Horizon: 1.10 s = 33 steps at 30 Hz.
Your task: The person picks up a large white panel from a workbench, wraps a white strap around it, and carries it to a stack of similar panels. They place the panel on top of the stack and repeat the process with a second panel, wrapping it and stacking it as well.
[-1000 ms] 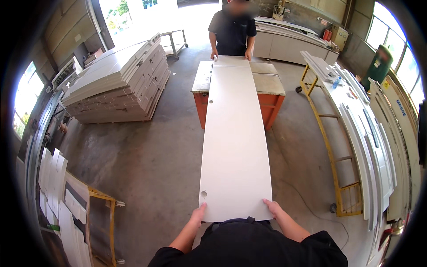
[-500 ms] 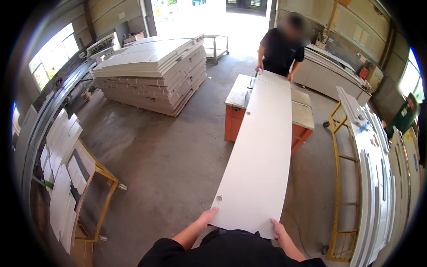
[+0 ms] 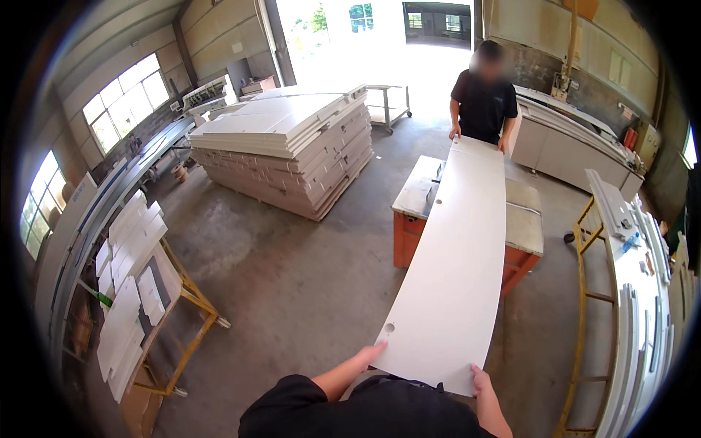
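Note:
A long white panel (image 3: 456, 255) stretches away from me, with small round holes along its left edge. My left hand (image 3: 371, 355) grips its near left corner, close to the larger hole. At the near right corner my right hand (image 3: 480, 379) is closed on the edge, thumb on top. The fingers of both hands are partly hidden under the panel. A co-worker (image 3: 483, 98) in a dark shirt holds the far end with both hands. Between us, an orange machine table (image 3: 524, 208) stands beneath the panel's far half.
Left of the panel, a tall stack of boards (image 3: 285, 175) stands on the floor. Yellow-framed carts flank me: one with white pieces (image 3: 135, 248) at left, another with long strips (image 3: 631, 292) at right. A wheeled metal trolley (image 3: 387, 106) stands near the bright doorway.
The whole scene has shifted right and slightly down in view, as my head turned left and up. Both hands and the co-worker keep their hold on the panel.

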### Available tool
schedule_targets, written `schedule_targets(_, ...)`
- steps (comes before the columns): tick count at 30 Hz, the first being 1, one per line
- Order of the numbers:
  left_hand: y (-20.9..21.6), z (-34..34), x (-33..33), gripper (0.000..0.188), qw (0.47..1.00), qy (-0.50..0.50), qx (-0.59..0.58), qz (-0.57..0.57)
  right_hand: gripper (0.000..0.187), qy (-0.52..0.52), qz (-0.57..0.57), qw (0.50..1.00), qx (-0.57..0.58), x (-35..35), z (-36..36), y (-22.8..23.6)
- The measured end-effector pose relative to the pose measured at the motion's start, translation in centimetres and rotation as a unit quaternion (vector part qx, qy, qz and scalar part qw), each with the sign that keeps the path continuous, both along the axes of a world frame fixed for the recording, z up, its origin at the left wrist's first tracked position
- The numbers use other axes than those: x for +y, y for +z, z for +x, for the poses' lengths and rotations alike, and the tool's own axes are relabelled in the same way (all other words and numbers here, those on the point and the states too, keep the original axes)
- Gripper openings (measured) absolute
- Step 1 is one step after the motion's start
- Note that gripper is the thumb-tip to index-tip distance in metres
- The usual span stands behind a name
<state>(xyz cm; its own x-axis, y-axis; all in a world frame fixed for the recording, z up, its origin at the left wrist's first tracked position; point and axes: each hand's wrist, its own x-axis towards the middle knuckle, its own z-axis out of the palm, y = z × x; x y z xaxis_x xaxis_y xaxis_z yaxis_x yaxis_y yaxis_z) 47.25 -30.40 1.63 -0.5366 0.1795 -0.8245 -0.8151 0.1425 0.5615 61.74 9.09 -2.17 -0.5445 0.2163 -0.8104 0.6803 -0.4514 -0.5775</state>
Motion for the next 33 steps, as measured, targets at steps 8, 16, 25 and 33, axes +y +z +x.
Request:
schedule_targets(8,-2.7,-12.7,5.3,0.068,1.000,0.012,-0.014,0.007,0.051,-0.018,-0.062,0.998,0.014,5.8,-12.9,-2.7)
schedule_targets(16,-4.9,-25.0,9.9,0.066,0.999,0.004,-0.037,0.011,0.054,-0.022,-0.032,0.999,-0.026,10.2,-25.0,-4.7)
schedule_targets(25,-6.2,-39.6,13.5,0.067,0.995,-0.035,-0.081,-0.046,0.054,-0.034,0.025,0.999,-0.024,12.5,-36.5,-6.3)
schedule_targets(33,-4.5,-50.3,18.5,0.072,0.995,-0.032,-0.039,-0.084,0.058,0.338,0.395,0.846,-0.118,17.8,-48.2,0.4)
